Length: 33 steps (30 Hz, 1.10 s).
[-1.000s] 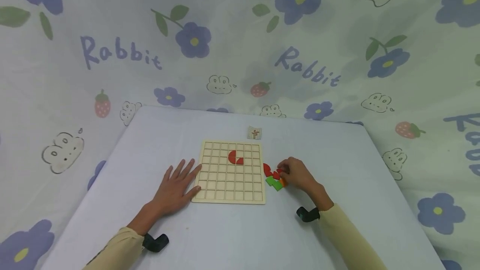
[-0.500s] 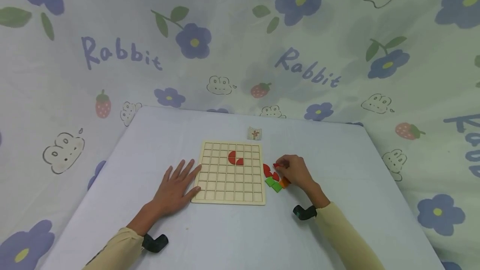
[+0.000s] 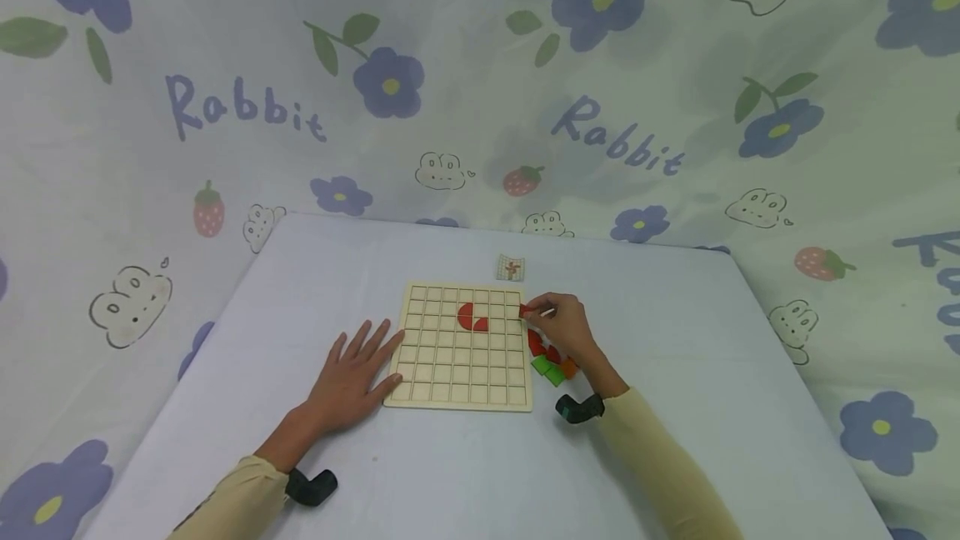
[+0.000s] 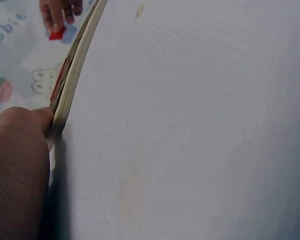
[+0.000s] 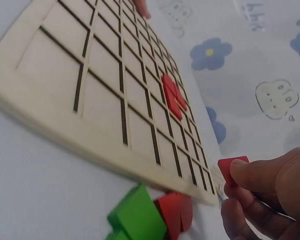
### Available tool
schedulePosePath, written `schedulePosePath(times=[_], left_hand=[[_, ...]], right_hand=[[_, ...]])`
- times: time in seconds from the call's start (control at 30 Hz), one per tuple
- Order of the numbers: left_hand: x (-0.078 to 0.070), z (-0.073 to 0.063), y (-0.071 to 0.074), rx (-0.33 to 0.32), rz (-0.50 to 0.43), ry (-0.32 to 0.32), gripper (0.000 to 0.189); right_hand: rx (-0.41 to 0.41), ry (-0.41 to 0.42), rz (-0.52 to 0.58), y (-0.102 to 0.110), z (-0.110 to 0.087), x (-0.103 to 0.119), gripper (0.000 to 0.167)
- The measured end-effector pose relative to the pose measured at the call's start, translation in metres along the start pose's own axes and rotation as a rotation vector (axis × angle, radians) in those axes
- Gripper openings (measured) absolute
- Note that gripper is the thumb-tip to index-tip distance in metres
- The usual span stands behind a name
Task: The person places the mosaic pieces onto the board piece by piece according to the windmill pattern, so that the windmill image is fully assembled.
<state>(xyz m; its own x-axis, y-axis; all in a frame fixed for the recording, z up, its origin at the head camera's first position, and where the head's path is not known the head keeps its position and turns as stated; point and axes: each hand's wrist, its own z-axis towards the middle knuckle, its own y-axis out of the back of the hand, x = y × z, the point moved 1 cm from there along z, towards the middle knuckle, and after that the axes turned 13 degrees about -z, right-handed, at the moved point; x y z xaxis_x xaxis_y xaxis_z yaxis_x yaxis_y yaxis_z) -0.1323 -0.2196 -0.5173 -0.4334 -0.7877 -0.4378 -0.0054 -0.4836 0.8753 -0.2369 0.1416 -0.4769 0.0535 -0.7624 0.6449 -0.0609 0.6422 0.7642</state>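
A pale wooden grid board [image 3: 442,357] lies on the table, with several red quarter-round pieces [image 3: 466,317] set in its upper middle squares. My left hand [image 3: 348,382] lies flat with spread fingers, its fingertips and thumb touching the board's left edge. Between thumb and fingers my right hand [image 3: 566,323] pinches a red piece [image 5: 231,164], held above the board's right edge near the upper corner. Just below that hand, beside the board, lie loose red pieces [image 3: 536,343], green pieces [image 3: 553,374] and an orange piece [image 3: 570,368].
Behind the board lies a small card [image 3: 511,267] printed with a grid and a red pinwheel-like pattern. The white table [image 3: 465,473] backs onto a hanging cloth [image 3: 480,132] with flowers and rabbits.
My right hand has picked the red piece from the loose pile and carried it up and left to the board's right edge. The left hand has stayed in place.
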Motion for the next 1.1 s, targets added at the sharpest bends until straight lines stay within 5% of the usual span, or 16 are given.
schedulePosePath(times=[0.47, 0.83, 1.1], left_hand=[[0.001, -0.001, -0.001, -0.028, 0.005, -0.01, 0.068], [-0.001, -0.002, 0.001, -0.037, -0.008, -0.022, 0.068], [0.0, -0.001, 0.0, -0.026, -0.021, -0.011, 0.067]], right_hand=[[0.064, 0.081, 0.006, -0.029, 0.007, 0.023, 0.008], [0.063, 0.154, -0.265, -0.033, 0.0, 0.036, 0.007], [0.059, 0.159, -0.265, -0.032, -0.001, 0.032, 0.011]])
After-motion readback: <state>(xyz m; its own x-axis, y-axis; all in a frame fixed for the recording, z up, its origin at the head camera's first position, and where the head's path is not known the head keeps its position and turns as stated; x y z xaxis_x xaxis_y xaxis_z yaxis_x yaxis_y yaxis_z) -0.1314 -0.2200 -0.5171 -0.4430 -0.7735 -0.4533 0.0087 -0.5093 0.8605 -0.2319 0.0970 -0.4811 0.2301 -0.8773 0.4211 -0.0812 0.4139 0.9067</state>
